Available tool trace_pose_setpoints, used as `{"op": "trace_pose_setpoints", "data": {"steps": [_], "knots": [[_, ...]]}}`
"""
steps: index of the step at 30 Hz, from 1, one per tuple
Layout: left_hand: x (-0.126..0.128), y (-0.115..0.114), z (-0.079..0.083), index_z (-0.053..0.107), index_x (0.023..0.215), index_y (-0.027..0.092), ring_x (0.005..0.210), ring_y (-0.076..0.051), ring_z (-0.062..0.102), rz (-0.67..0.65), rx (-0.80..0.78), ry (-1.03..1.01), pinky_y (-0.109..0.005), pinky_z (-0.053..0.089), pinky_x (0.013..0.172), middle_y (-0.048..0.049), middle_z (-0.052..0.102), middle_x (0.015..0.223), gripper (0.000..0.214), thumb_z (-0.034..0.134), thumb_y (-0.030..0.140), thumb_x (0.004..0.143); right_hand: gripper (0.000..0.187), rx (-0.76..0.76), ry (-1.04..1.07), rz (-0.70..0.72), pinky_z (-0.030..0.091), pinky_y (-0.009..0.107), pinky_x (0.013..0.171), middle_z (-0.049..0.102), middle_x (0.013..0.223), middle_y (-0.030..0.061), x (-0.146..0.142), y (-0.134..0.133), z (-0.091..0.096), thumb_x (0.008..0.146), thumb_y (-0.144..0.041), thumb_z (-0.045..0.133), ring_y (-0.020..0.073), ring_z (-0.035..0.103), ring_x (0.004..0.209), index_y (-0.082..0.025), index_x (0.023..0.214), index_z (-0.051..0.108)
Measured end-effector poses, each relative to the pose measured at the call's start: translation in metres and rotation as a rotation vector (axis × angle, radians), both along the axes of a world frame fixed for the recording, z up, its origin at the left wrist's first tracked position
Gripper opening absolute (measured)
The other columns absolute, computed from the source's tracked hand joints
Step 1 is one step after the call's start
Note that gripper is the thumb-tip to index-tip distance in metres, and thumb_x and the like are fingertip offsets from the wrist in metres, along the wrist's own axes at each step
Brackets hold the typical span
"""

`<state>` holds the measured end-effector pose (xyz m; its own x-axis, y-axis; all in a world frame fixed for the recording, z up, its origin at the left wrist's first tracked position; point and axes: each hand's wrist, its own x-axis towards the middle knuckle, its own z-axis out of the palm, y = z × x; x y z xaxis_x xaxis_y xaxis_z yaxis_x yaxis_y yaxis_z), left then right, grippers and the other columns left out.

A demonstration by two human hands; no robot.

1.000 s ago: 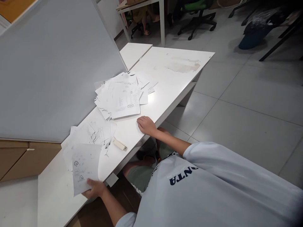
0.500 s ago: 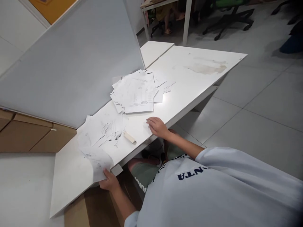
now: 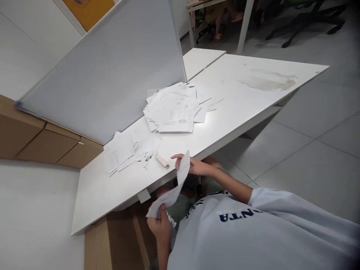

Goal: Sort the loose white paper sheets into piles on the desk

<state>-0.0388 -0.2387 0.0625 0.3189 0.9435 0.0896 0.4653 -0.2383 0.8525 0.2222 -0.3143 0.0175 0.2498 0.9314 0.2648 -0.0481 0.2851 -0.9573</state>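
Note:
Off the table's front edge, a bent white sheet of paper (image 3: pixel 170 197) with faint print is in my hands. My left hand (image 3: pixel 159 221) pinches its lower end, thumb on top. My right hand (image 3: pixel 194 165) is at the upper end, with the sheet between its fingers and palm; the paper hides part of that hand. A small pale, stick-shaped object (image 3: pixel 162 160) lies on the white table (image 3: pixel 98 202) just left of my right hand. Beyond it are a pile of torn paper pieces (image 3: pixel 126 152) and a larger heap of printed sheets (image 3: pixel 176 110).
A large whiteboard panel (image 3: pixel 118 67) leans along the table's back edge. Cardboard boxes (image 3: pixel 56 140) stand at the left, and another cardboard box (image 3: pixel 98 240) is below the table's front edge. Another person's legs (image 3: pixel 221 22) and an office chair (image 3: pixel 306 22) are at the back.
My left hand has brought the sheet off the table, rightward towards my body. My right hand has left the table edge and now meets the sheet's upper end. The view has shifted.

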Motion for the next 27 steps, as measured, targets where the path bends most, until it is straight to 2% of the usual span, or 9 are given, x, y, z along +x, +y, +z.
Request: {"op": "trace_pose_setpoints", "data": {"steps": [1, 3, 7, 10, 14, 17, 23, 27], "knots": [[0.001, -0.004, -0.007, 0.073, 0.084, 0.032, 0.094, -0.032, 0.07, 0.08, -0.062, -0.021, -0.046, 0.057, 0.086, -0.004, 0.075, 0.088, 0.028, 0.066, 0.056, 0.07, 0.069, -0.066, -0.002, -0.018, 0.048, 0.04, 0.096, 0.062, 0.118, 0.011, 0.003, -0.007, -0.003, 0.085, -0.05, 0.063, 0.0243, 0.059, 0.112, -0.023, 0.144, 0.04], [0.005, -0.012, -0.02, 0.073, 0.097, 0.026, 0.101, -0.033, 0.069, 0.126, -0.186, -0.103, -0.044, 0.057, 0.086, -0.0088, 0.074, 0.1, 0.042, 0.07, 0.057, 0.069, 0.07, -0.2, -0.014, -0.078, 0.049, 0.04, 0.095, 0.06, 0.125, 0.0113, 0.009, -0.022, -0.01, 0.084, -0.049, 0.063, 0.0271, 0.056, 0.118, -0.025, 0.145, 0.04], [0.018, -0.018, -0.043, 0.066, 0.118, 0.018, 0.112, -0.033, 0.065, 0.034, -0.518, -0.227, -0.042, 0.054, 0.092, -0.0166, 0.068, 0.12, 0.067, 0.075, 0.06, 0.067, 0.061, -0.397, -0.052, -0.148, 0.05, 0.04, 0.093, 0.059, 0.13, 0.0098, 0.017, -0.045, -0.028, 0.085, -0.044, 0.06, 0.0295, 0.058, 0.116, -0.028, 0.142, 0.045], [0.026, -0.015, -0.058, 0.061, 0.122, 0.017, 0.115, -0.031, 0.063, -0.004, -0.617, -0.343, -0.04, 0.051, 0.096, -0.0174, 0.066, 0.124, 0.072, 0.077, 0.06, 0.066, 0.055, -0.47, -0.083, -0.215, 0.051, 0.039, 0.087, 0.065, 0.118, 0.0096, 0.015, -0.048, -0.035, 0.084, -0.038, 0.058, 0.0273, 0.062, 0.105, -0.025, 0.137, 0.05], [0.03, -0.006, -0.069, 0.06, 0.114, 0.019, 0.109, -0.026, 0.066, 0.024, -0.577, -0.41, -0.037, 0.052, 0.091, -0.0146, 0.067, 0.122, 0.059, 0.075, 0.057, 0.071, 0.053, -0.524, -0.081, -0.305, 0.05, 0.033, 0.07, 0.066, 0.091, 0.0059, 0.011, -0.041, -0.035, 0.083, -0.035, 0.055, 0.0216, 0.061, 0.08, -0.02, 0.134, 0.052], [0.031, 0.003, -0.072, 0.058, 0.112, 0.019, 0.104, -0.023, 0.067, 0.025, -0.536, -0.408, -0.035, 0.052, 0.089, -0.0137, 0.067, 0.12, 0.053, 0.073, 0.054, 0.075, 0.052, -0.518, -0.083, -0.329, 0.046, 0.03, 0.064, 0.062, 0.079, 0.0023, 0.011, -0.035, -0.033, 0.083, -0.034, 0.053, 0.0182, 0.057, 0.07, -0.02, 0.133, 0.054], [0.039, 0.029, -0.076, 0.055, 0.114, 0.021, 0.102, -0.021, 0.068, 0.076, -0.446, -0.379, -0.033, 0.054, 0.088, -0.0122, 0.068, 0.116, 0.051, 0.074, 0.046, 0.075, 0.051, -0.459, -0.088, -0.41, 0.049, 0.033, 0.069, 0.067, 0.089, 0.0052, 0.008, -0.019, -0.032, 0.082, -0.03, 0.052, 0.0201, 0.058, 0.075, -0.02, 0.132, 0.058], [0.04, 0.058, -0.069, 0.048, 0.128, 0.022, 0.091, -0.017, 0.07, 0.153, -0.395, -0.253, -0.032, 0.055, 0.084, -0.0084, 0.069, 0.102, 0.059, 0.074, 0.034, 0.076, 0.054, -0.387, -0.072, -0.476, 0.052, 0.036, 0.075, 0.07, 0.094, 0.0038, 0.0, -0.008, -0.031, 0.084, -0.032, 0.054, 0.0206, 0.062, 0.078, -0.022, 0.137, 0.055]]}}
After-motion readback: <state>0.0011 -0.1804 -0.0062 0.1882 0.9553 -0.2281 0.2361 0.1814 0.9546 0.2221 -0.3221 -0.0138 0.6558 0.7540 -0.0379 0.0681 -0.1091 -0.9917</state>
